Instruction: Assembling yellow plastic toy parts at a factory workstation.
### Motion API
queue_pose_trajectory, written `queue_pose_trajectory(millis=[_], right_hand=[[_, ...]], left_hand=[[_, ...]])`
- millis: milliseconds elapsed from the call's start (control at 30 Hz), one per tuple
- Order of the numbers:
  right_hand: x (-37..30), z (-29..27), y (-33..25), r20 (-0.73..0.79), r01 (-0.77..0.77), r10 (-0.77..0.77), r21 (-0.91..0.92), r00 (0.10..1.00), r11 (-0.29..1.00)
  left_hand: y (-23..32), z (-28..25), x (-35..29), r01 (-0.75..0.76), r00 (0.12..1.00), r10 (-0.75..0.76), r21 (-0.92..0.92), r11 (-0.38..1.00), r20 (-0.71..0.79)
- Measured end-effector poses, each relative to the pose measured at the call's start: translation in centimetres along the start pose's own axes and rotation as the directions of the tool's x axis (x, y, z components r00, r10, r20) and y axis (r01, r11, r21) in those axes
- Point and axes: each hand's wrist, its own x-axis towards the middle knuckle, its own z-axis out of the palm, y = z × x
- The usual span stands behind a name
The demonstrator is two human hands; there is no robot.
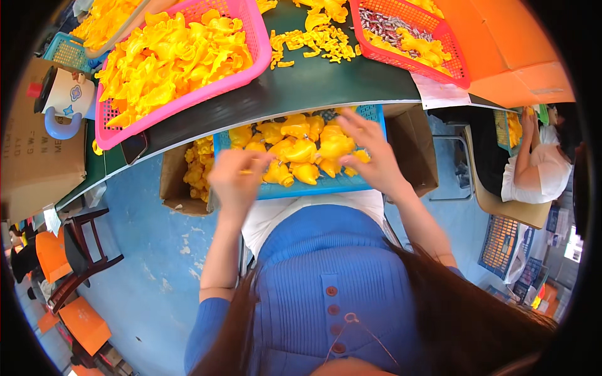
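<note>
A blue plastic basket (322, 188) sits at my lap under the table edge, filled with yellow plastic figure-like parts (303, 151). Over its left side, my left hand (233, 180) is closed, its fingertips pinched on what looks like a small yellow piece (247, 171); its exact kind is too small and blurred to tell. My right hand (377, 154) hovers over the basket's right side with fingers spread apart and nothing visible in them. The yellow parts lie just beneath its fingertips.
On the dark green table (295, 84) stand a pink basket (258, 61) of yellow parts and a red basket (463, 74) with small metal pieces. Loose yellow bits (320, 42) lie between. Cardboard boxes (411, 150) flank my lap. Another person (533, 166) sits at right.
</note>
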Motion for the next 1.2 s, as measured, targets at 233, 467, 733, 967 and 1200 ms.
queue_pose_trajectory(millis=[233,467,733,967,1200], right_hand=[[-3.0,2.2,6.5,-0.037,-0.405,0.628,0.734,0.777,0.544],[-0.4,4.6,1.3,0.229,-0.477,0.531,0.785,0.816,0.395],[3.1,11.5,-0.5,0.465,-0.487,0.209,0.63,0.86,0.604],[2.5,11.7,1.8,0.462,-0.554,0.321,0.563,0.826,0.614],[1.4,10.2,3.1,0.41,-0.552,0.372,0.567,0.833,0.612]], left_hand=[[-9.5,-1.3,-4.7,0.808,0.485,-0.759,-0.554,0.2,0.434],[-16.5,-8.1,-12.9,0.821,0.255,-0.752,-0.547,-0.164,0.608],[-20.0,-17.1,-24.5,0.537,0.247,-0.923,-0.835,-0.122,0.294],[-24.8,-9.6,-28.9,0.552,0.132,-0.941,-0.765,0.332,-0.313],[-20.5,-2.0,-31.6,0.651,0.181,-0.918,-0.657,0.38,-0.352]])
